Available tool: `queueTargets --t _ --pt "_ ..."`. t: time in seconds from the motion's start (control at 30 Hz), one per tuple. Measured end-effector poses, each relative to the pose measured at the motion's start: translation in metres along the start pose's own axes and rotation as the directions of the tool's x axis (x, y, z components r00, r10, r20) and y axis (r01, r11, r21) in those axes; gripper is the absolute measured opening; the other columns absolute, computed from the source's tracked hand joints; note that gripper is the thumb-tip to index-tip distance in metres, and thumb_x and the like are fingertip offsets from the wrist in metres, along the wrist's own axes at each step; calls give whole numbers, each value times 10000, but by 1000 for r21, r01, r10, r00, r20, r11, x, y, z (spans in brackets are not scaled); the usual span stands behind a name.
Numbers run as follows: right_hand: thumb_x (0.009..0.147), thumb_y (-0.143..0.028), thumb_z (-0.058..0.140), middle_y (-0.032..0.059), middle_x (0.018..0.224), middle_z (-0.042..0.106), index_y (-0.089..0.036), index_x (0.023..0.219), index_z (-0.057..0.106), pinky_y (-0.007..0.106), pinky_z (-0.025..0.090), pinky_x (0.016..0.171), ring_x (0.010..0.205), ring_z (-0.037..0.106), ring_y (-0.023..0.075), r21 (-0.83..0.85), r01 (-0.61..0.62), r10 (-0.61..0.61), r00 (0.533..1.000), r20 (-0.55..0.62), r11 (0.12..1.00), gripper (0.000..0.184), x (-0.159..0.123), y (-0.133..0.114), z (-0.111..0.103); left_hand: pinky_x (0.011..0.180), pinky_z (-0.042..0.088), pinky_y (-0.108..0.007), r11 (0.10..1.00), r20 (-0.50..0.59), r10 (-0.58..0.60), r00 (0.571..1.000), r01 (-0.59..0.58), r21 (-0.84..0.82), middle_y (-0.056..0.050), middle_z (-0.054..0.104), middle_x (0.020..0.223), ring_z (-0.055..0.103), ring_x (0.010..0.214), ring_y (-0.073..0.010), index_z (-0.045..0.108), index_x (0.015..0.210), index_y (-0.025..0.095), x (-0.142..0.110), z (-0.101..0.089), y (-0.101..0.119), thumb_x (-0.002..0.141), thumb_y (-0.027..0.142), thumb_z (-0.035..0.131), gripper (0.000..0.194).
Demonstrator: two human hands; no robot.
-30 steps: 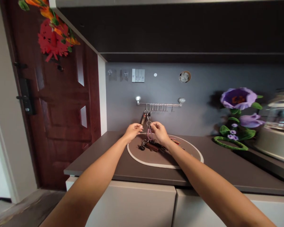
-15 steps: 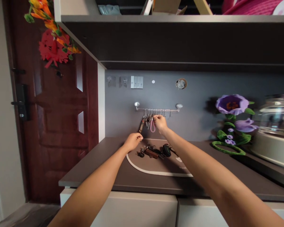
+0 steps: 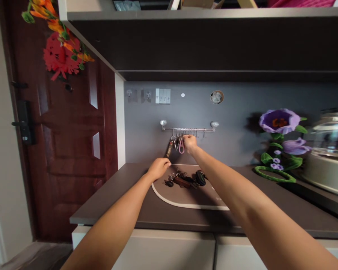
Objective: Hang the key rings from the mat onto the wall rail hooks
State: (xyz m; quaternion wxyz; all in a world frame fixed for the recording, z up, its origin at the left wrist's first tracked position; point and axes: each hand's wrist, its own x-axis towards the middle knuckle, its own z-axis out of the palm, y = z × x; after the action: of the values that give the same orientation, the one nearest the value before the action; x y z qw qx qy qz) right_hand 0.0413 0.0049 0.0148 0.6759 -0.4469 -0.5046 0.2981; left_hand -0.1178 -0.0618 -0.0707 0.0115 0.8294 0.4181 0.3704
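A metal hook rail (image 3: 188, 129) is fixed to the grey wall. At its hooks my right hand (image 3: 190, 143) is closed in a pinch on a key ring with a pink loop strap (image 3: 181, 146) hanging below it. Just left of it hang some keys (image 3: 175, 143) and a dark strap keychain with lettering (image 3: 169, 149). My left hand (image 3: 159, 167) is closed, fingers curled, right below the lettered keychain's lower end; whether it grips anything is hidden. Under both hands, a brown mat with a pale rim (image 3: 171, 203) carries a brown key case (image 3: 182, 182) and a black key fob (image 3: 200, 178).
A dark counter (image 3: 107, 204) holds the mat. To the right stand purple knitted flowers (image 3: 278, 122) and a cream appliance with a clear dome (image 3: 329, 165). A shelf (image 3: 202, 45) overhangs the wall. The red-brown door (image 3: 73, 157) is at the left.
The view has shifted slightly. My right hand stays at the hooks with the pink loop strap, its fingers moved a little; my left hand has barely moved.
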Motion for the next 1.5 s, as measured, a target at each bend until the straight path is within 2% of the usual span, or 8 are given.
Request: queueTargets --t 0.2,0.43,0.77,1.03,1.3,1.5 --pt "714 -105 451 -27 494 474 -174 638 477 268 480 465 422 470 89 93 -69 70 997 -8 993 106 -9 0 -1 664 382 -242 1000 10 -13 1000 13 3 -60 658 761 574 702 -163 650 786 154 1 -1 0 795 259 438 236" --pt "746 -130 447 -32 485 479 -178 644 460 244 487 467 430 480 82 110 -82 78 996 44 991 114 -12 10 -4 650 383 -243 999 9 -28 1000 29 -31 -48 646 709 563 665 -154 645 758 151 1 -2 1 783 244 452 216" --pt "776 -164 419 -25 621 540 -189 793 457 226 487 484 509 529 82 97 -61 51 994 100 993 48 -11 24 -10 577 395 -222 974 -10 -98 995 94 -204 -20 614 649 532 565 -114 628 721 142 2 -3 -2 752 226 466 185" --pt "765 -177 455 8 750 580 -185 968 469 236 473 532 588 553 98 4 -52 51 991 120 999 204 -15 29 -17 579 418 -229 951 -2 -109 994 104 -293 -37 626 691 534 602 -122 636 744 131 2 -7 -4 729 260 504 185" --pt "678 -189 577 70 1031 575 -187 980 523 290 432 795 900 551 147 -121 8 -2 999 48 993 306 -32 29 -25 567 438 -222 873 104 -173 979 202 -444 -42 618 720 544 649 -121 626 796 127 0 -7 -6 703 239 552 163" --pt "707 -186 538 60 984 588 -170 972 542 302 407 826 855 547 135 -118 50 -32 988 151 992 265 -67 32 -32 596 444 -245 830 225 -175 959 266 -489 -29 614 692 533 594 -103 634 787 123 -1 -9 -8 676 221 592 154"
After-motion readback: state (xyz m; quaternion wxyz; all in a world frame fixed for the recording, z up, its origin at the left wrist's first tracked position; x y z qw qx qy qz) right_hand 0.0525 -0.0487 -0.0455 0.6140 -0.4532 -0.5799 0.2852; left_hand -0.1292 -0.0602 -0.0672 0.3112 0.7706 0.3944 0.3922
